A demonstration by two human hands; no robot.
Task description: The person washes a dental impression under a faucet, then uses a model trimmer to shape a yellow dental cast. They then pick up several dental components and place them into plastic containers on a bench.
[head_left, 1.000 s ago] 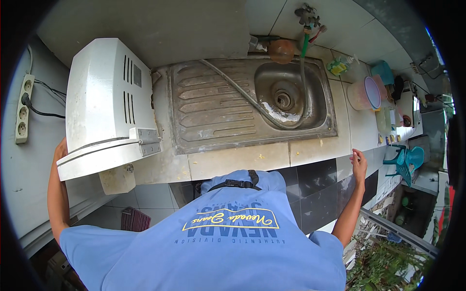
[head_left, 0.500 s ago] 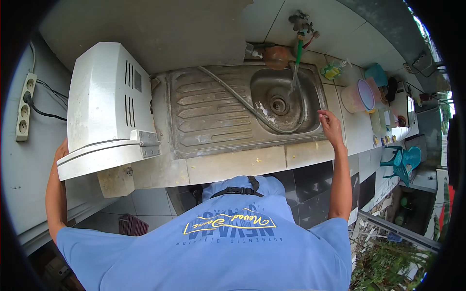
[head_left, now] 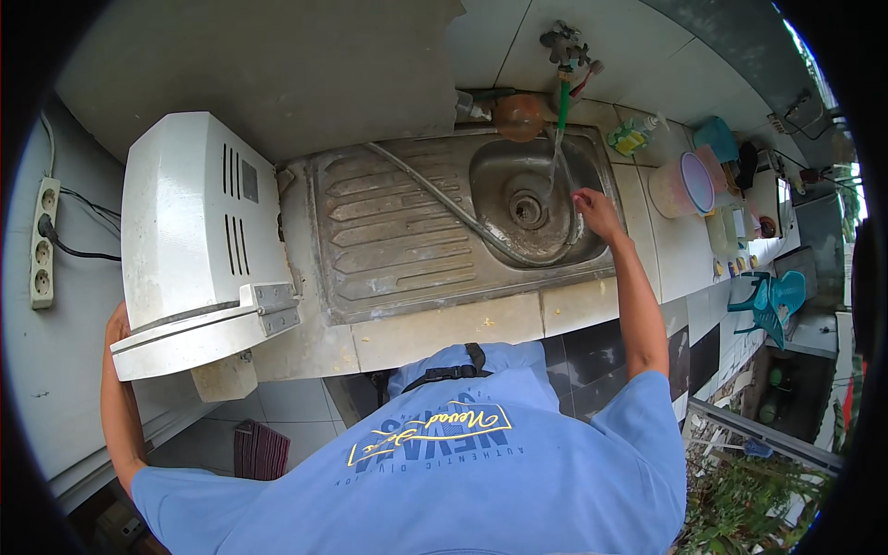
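Observation:
My right hand (head_left: 599, 212) reaches over the right side of the steel sink basin (head_left: 606, 176), its fingers curled together. Whether it holds anything small I cannot make out. Beside its fingertips, water runs from a green hose (head_left: 562, 104) on the tap (head_left: 564, 44) into the basin. My left hand (head_left: 117, 324) is at the left side of a white machine (head_left: 180, 213) with vent slots and a metal hinge. The machine's lower edge hides most of its fingers. A grey hose (head_left: 442, 178) lies across the ribbed drainboard (head_left: 393, 236) and loops down into the basin.
A power strip (head_left: 43, 242) with a black plug hangs on the left wall. Right of the sink stand a bottle of green liquid (head_left: 629, 141) and a pink-white tub (head_left: 671, 185). An orange round object (head_left: 518, 117) sits behind the basin. A teal chair (head_left: 772, 303) stands farther right.
My right hand has moved left and slightly up, from the sink's outer edge to over the basin. My left hand stays by the white machine. The whole view has shifted slightly.

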